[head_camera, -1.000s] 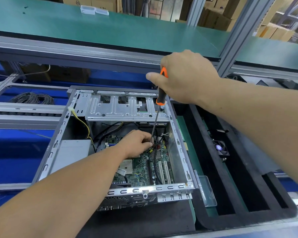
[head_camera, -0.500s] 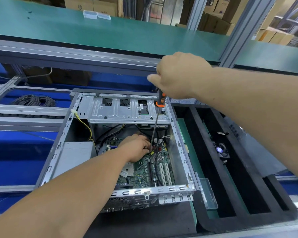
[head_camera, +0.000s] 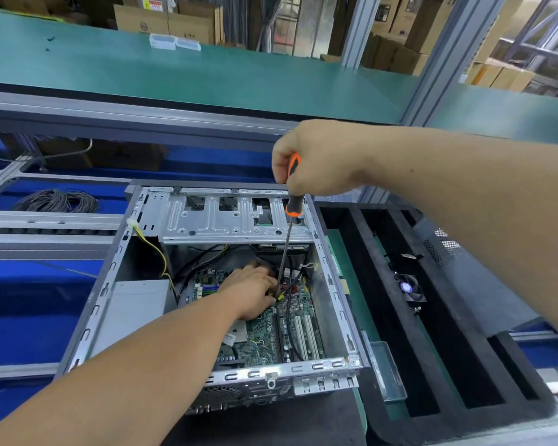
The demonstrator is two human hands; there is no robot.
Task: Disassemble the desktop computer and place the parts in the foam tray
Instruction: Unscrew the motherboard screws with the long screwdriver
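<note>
Desktop computer (head_camera: 207,300) lies open on the worktop, just left of the foam tray (head_camera: 384,284), which so far holds a small fan (head_camera: 408,286). The right hand (head_camera: 319,159) has its grip wrapped round the screwdriver (head_camera: 292,201), now showing more orange handle than a moment ago. The left hand (head_camera: 252,292) stays on the motherboard (head_camera: 290,320), apparently pinching at the tip, so a screw there is probably still being worked.

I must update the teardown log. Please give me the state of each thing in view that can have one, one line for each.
Computer case: side open, inside exposed.
Motherboard: in the case.
Screwdriver: gripped by the right hand, tip down by the board.
Left hand: inside the case beside the screwdriver tip; grip unclear.
Foam tray: holds a small fan.
</note>
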